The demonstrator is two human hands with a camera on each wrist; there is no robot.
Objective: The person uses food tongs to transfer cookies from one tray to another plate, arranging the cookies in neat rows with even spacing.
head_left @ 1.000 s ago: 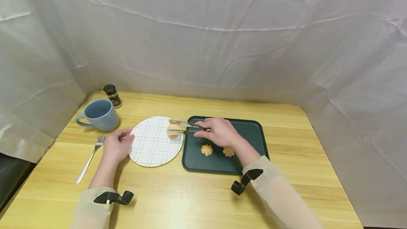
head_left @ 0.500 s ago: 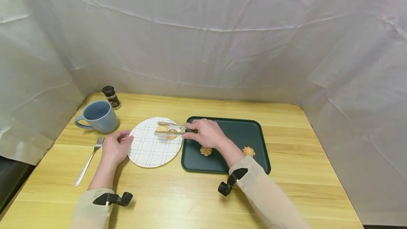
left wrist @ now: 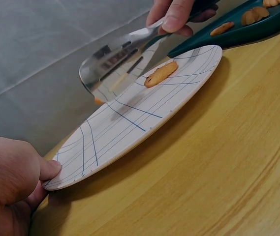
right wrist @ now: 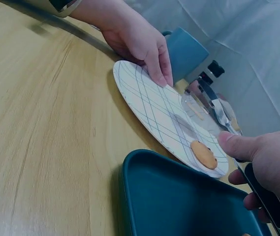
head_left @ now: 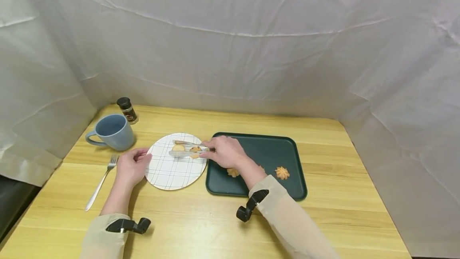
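My left hand pinches the left rim of a round white plate with thin grid lines, thumb on top. In my right hand is a pair of tongs, reaching left over the plate. Between the tongs' broad ends is a pale round cookie, mostly hidden in the wrist views. Another cookie, with dark specks, lies on the plate near its right side, under the tongs in the head view. My right forearm crosses a dark green tray, where flower-shaped cookies lie, some partly covered.
A blue mug stands behind my left hand, with a black-capped spice jar behind it. A fork lies left of my left forearm. Grey cloth hangs around the wooden table.
My right hand has moved left with the tongs, bringing the pale cookie from the plate's right edge further in over it. The speckled cookie has come into sight. My left hand stays on the rim.
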